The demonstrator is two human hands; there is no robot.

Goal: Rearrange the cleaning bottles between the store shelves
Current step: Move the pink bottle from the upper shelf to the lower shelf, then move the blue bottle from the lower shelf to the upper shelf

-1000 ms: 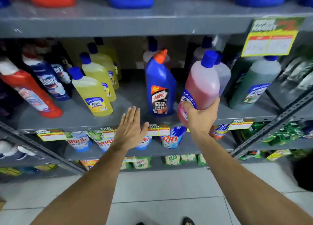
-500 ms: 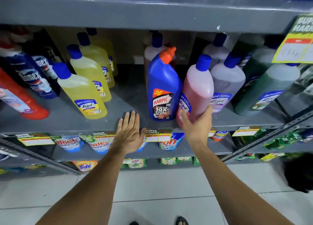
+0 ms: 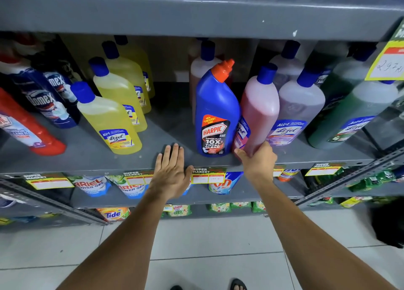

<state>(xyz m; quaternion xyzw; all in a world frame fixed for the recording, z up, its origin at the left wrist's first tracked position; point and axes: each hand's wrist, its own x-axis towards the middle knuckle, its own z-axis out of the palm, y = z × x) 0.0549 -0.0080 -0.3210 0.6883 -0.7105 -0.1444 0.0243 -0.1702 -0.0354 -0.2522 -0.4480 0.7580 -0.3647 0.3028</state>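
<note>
On the grey metal middle shelf (image 3: 91,158), near its front edge and right of centre, the pink translucent plastic bottle with a blue cap (image 3: 260,112) is held at its base by the right hand (image 3: 258,165). The thumb is seen at the near-left of the base and the fingers are wrapped round the right side; the grip is closed on the bottle. Whether the base is fully down on the shelf cannot be told, as the hand hides it; it looks seated or nearly so.

The bottle's long axis runs up and slightly away to the far right, cap leaning toward the shelf's back. It is pressed against the blue angled-neck toilet-cleaner bottle with an orange cap (image 3: 215,119) on its left, and just touches the pale lilac plastic bottle (image 3: 299,110) on its right. The slot between the two neighbours is tight.

The left hand (image 3: 171,173) is spread flat and empty, fingers extended over the shelf lip, just left of the blue bottle and well apart from the pink one. A bare stretch of shelf lies beyond it, between the blue bottle and the yellow translucent bottles (image 3: 111,119) further left.

The right hand is judged the working one: the bottle lies directly beyond its palm, so any release or straightening turns on that hand alone.
</note>
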